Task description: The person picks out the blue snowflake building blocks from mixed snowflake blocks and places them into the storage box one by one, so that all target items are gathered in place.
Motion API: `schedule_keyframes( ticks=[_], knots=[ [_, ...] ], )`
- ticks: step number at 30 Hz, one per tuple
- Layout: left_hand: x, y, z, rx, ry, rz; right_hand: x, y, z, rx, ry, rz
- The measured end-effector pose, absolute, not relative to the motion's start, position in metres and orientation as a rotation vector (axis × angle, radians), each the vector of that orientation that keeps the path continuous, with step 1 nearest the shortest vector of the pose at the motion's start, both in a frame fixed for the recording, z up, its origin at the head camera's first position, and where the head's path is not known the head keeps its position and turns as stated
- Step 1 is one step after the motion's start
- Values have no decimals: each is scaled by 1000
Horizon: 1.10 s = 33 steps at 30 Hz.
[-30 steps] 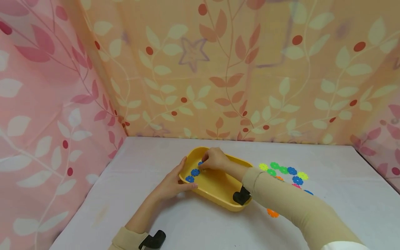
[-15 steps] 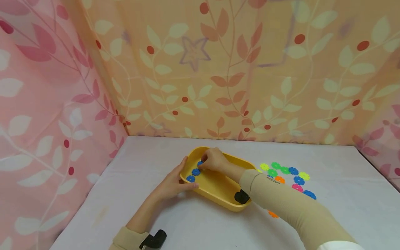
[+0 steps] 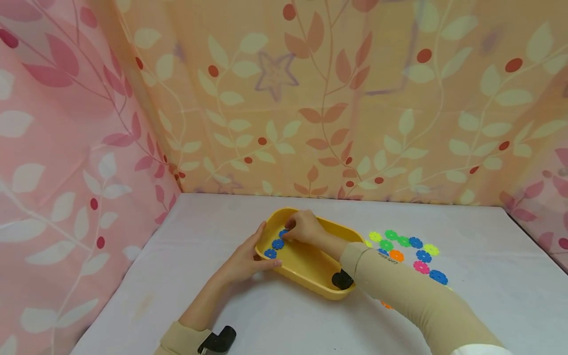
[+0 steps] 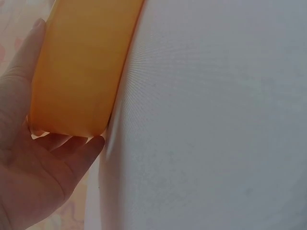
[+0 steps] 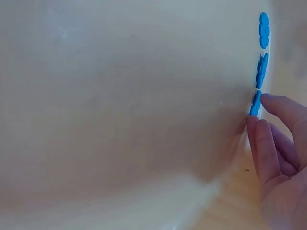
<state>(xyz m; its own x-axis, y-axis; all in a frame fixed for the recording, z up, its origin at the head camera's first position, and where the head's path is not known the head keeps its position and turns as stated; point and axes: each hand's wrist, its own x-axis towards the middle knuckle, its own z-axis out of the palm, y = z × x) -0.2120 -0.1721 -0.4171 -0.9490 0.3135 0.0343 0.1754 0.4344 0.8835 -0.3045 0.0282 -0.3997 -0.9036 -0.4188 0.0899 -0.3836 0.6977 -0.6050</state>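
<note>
A yellow oblong tray (image 3: 310, 264) lies at a slant on the table. My left hand (image 3: 241, 261) grips its left end, thumb over the front rim and fingers along the far side; the left wrist view shows the tray wall (image 4: 79, 72) against the palm side of the fingers. Inside, two blue flower-shaped discs (image 3: 277, 244) follow one another along the left end. Continuing that row is a third blue disc (image 5: 255, 103), pinched between thumb and fingertips of my right hand (image 3: 306, 228). In the head view the fingers partly cover it.
On the white table (image 3: 213, 217), right of the tray, several loose flower discs lie scattered, among them a green one (image 3: 404, 241), a pink one (image 3: 421, 267) and a blue one (image 3: 438, 277). My right sleeve (image 3: 399, 276) hides some. Patterned curtains (image 3: 275, 123) stand behind and left.
Both hands and the tray stay practically in place. The right forearm shifts slightly, changing which loose discs show beside the sleeve.
</note>
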Motion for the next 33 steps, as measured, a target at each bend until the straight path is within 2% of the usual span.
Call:
schedule_keyframes(
  ticks=[11, 18, 27, 33],
  knots=[
    [-213, -172, -416, 429, 2556, 1520, -303, 27, -401, -581, 2836, -1093],
    [-213, -172, -416, 433, 2560, 1514, -301, 29, -396, -626, 2817, -1106],
    [-214, -169, -415, 432, 2579, 1484, -306, 35, -374, -605, 2850, -1011],
    [-213, -171, -415, 415, 2605, 1446, -300, 58, -351, -567, 2737, -1203]
  ],
)
